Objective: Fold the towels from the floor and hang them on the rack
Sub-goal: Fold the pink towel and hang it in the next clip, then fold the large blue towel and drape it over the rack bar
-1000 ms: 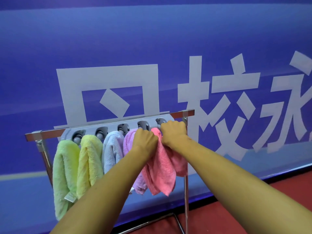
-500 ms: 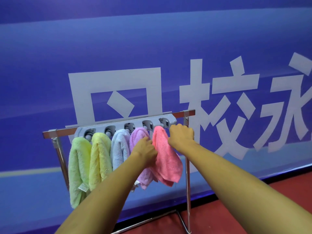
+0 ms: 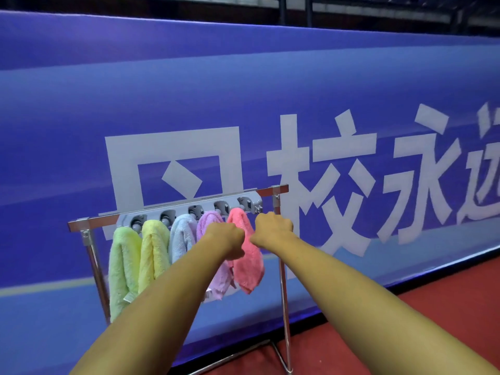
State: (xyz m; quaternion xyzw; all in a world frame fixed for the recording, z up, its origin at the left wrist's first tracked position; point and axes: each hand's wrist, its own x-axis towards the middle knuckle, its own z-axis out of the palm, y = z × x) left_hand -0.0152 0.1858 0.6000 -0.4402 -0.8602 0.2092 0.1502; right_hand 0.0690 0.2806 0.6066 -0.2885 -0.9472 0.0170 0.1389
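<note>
- Hanging in soft folds from the steel rack (image 3: 282, 280), five fluffy towels (image 3: 154, 253) run green to pink.
- Curled, the left hand (image 3: 226, 239) and right hand (image 3: 273, 228) sit at the pink towel (image 3: 250, 269); whether they grip it is unclear.

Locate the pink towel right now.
Head view, centre: the pink towel hangs from the rightmost clip of the rack, right of the purple towel, left hand in front, right hand at its right edge.

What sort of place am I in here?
Likely an indoor sports hall: a long blue banner with big white Chinese characters lines the wall, the floor is red court-style surfacing, and dark railings run above.
</note>
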